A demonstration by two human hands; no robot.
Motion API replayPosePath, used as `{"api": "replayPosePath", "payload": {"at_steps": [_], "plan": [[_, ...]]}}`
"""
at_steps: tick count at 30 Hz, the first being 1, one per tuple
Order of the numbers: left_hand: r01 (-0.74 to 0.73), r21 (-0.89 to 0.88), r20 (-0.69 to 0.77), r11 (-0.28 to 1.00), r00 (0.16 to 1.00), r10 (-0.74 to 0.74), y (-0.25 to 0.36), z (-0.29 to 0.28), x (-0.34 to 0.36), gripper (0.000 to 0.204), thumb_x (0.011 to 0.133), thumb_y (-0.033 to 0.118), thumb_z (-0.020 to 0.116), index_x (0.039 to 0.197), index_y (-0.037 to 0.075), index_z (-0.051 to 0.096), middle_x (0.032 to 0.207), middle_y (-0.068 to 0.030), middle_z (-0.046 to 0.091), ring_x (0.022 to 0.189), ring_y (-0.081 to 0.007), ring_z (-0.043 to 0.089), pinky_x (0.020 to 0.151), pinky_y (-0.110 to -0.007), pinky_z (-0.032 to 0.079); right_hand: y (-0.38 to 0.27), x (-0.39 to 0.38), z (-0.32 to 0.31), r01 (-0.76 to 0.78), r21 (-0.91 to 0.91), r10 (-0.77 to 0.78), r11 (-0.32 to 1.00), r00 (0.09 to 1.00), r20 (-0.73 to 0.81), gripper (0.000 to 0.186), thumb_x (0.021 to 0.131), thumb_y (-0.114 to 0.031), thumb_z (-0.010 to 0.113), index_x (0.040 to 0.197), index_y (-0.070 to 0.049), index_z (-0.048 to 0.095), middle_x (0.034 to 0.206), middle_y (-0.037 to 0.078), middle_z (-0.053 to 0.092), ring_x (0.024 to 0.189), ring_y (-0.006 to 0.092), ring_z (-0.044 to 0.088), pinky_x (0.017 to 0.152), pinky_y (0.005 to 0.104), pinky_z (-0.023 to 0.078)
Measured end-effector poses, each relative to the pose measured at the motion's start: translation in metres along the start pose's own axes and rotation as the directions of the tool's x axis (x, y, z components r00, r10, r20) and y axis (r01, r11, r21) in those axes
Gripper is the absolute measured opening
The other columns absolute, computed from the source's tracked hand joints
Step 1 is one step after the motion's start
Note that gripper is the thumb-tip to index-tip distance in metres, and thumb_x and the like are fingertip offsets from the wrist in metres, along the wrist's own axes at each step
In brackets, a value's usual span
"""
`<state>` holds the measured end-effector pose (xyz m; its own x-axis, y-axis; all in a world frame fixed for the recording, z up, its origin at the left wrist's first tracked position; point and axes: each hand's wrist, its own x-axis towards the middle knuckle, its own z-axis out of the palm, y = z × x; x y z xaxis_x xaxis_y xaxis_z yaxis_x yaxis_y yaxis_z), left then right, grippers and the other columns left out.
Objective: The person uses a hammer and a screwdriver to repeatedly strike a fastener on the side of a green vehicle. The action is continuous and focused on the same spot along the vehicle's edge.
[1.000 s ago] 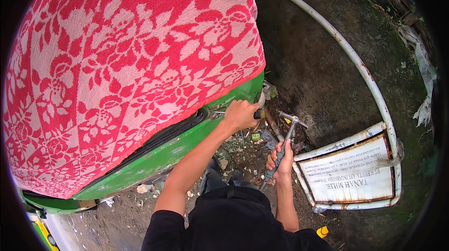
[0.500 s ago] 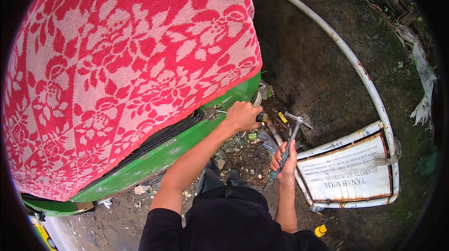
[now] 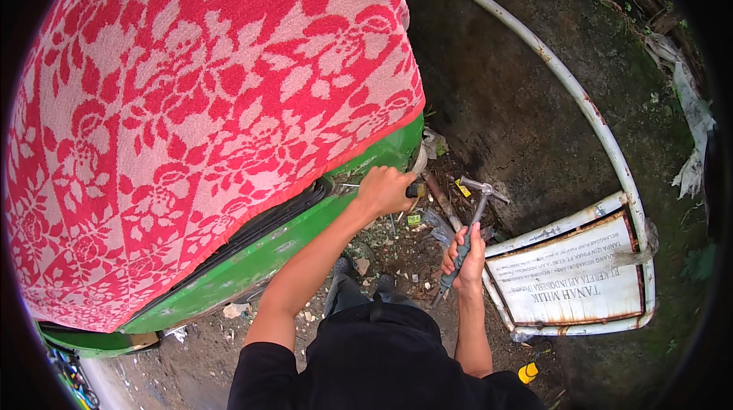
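My left hand (image 3: 384, 191) is closed around a screwdriver (image 3: 416, 190) whose dark and yellowish handle end sticks out to its right. The thin metal shaft (image 3: 349, 185) emerges on the other side, against the worn edge of the green vehicle body panel (image 3: 284, 246). Lower and to the right, my right hand (image 3: 463, 257) grips a hammer (image 3: 479, 205) by its grey-green handle, with the metal head up and away from me. The hammer head is apart from the screwdriver handle. A red and pink floral blanket (image 3: 221, 97) covers the vehicle above the panel.
On the right lies a rusty white framed sign (image 3: 573, 276) on a long curved white pipe (image 3: 561, 70). Litter, stones and a small yellow object (image 3: 527, 372) are scattered on the dirt. Torn pale plastic (image 3: 693, 124) hangs at the far right.
My left hand and the screwdriver have shifted slightly left in the picture, as has the blanket. Both hands keep their grips, and the hammer has barely moved.
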<state>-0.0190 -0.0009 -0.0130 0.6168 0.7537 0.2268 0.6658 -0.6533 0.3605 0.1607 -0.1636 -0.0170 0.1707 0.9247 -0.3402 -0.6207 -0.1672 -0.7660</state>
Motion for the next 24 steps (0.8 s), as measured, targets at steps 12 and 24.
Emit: {"api": "replayPosePath", "payload": {"at_steps": [12,24], "plan": [[-0.061,-0.016,0.007,0.998,0.998,0.061,0.013,-0.012,0.011,0.027,0.064,0.028,0.073,0.081,0.008,0.066,0.067,-0.0145,0.065,0.068,-0.0344,0.066,0.061,-0.046,0.052,-0.003,-0.004,0.008,-0.008,0.050,0.007,0.999,1.000,0.014,0.049,0.100,-0.054,0.034,0.077,-0.011,0.038,0.050,0.003,0.035,0.032,0.0119,0.032,0.029,0.0261,0.028],[0.009,-0.117,-0.108,0.993,0.994,-0.022,-0.003,-0.009,0.002,0.021,0.065,0.025,0.070,0.074,0.008,0.060,0.066,-0.0115,0.064,0.064,-0.0339,0.064,0.058,-0.045,0.050,0.023,-0.015,0.025,-0.046,-0.111,0.057,0.993,0.993,0.102,0.051,0.099,-0.056,0.035,0.078,-0.009,0.038,0.051,0.002,0.038,0.032,0.0131,0.036,0.029,0.0268,0.030]]}}
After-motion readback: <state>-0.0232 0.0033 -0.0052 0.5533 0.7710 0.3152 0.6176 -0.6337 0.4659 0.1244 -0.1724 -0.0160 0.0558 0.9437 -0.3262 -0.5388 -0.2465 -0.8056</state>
